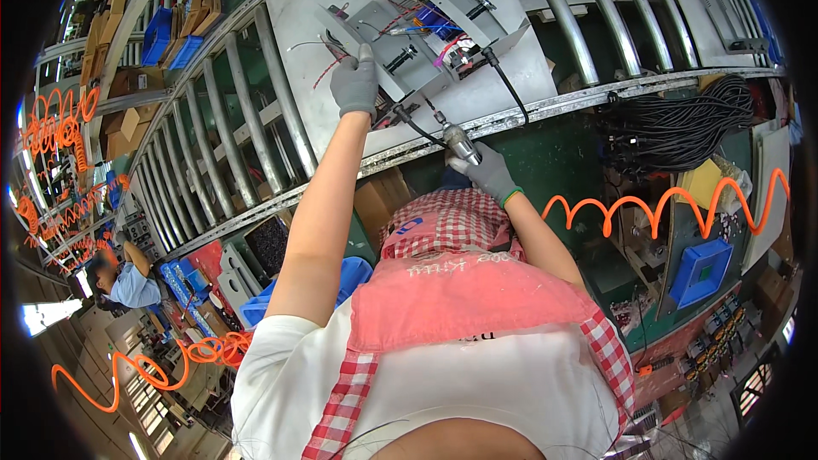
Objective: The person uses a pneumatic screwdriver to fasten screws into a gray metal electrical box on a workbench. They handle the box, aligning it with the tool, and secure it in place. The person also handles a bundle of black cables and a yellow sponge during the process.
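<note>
My left hand (pixel 354 83), in a grey glove, grips the left side of a grey metal housing (pixel 400 38), thumb along its edge. My right hand (pixel 492 174), also gloved, is closed round a silver power screwdriver (pixel 461 145) whose bit points at the housing's near side. Beside it stands a second grey metal housing (pixel 464 4) with colored wires, a blue part (pixel 439 24) and a black cable (pixel 509 85) hanging from its near end. Both housings rest on a pale board (pixel 298 34). Whether the bit touches the housing, I cannot tell.
Roller conveyor bars (pixel 247 111) run on both sides of the board. A bundle of black cables (pixel 682 123) lies at right, near an orange coiled hose (pixel 656 215) and a blue tray (pixel 701 273). Another person (pixel 135 281) is at far left.
</note>
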Motion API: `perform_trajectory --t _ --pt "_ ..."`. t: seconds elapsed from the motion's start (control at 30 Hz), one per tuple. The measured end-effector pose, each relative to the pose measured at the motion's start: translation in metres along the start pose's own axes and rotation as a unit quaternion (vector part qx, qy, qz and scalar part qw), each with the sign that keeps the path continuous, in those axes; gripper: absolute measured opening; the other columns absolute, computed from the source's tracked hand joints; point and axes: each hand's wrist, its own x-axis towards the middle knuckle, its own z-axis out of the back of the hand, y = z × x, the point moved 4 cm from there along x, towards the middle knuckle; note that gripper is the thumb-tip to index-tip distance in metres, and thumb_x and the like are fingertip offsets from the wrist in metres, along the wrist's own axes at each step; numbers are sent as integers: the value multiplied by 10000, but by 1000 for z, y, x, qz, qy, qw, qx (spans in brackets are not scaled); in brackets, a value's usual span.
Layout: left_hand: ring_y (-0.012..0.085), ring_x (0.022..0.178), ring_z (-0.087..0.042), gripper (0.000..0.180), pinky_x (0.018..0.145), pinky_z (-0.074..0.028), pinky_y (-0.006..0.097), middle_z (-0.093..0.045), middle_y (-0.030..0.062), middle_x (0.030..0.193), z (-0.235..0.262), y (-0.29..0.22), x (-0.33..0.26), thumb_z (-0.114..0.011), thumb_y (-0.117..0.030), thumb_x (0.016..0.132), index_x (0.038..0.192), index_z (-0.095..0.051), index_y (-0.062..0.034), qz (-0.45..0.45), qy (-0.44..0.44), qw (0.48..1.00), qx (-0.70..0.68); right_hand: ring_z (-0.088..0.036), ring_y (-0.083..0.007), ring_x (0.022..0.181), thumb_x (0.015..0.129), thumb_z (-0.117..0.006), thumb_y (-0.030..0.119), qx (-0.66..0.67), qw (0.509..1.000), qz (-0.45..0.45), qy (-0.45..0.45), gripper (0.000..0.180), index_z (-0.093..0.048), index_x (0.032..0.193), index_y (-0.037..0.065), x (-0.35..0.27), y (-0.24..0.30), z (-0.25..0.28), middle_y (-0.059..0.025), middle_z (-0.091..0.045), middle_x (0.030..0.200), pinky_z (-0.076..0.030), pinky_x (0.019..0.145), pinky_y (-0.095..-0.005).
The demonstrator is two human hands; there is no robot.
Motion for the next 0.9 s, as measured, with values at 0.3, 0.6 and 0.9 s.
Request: perform_trajectory --t 0.3,0.6,0.9 --pt "394 776 -602 588 730 -453 449 -626 253 804 -2 -6 -4 -520 -538 870 731 -629 22 8 16 1000 7 -602 -158 601 730 -743 526 -117 992 33 -31 572 -611 991 34 8 -2 9 -63 -610 692 -479 576 -316" --pt "355 760 -608 579 734 -457 435 -644 206 793 4 -2 1 -564 -546 846 794 -659 23 -4 54 998 -33 -499 -100 426 808 -701 455 97 994 -36 33 433 -594 906 47 -4 8 -10 -22 -553 601 -398 394 -255" --pt "137 668 -530 249 572 -471 227 -591 103 913 55 28 -41 -486 -168 977 1136 -520 22 223 256 726 -598 -472 -67 445 805 -721 370 27 999 -7 30 416 -536 1011 59 -91 64 21 -6 -521 604 -376 404 -235"
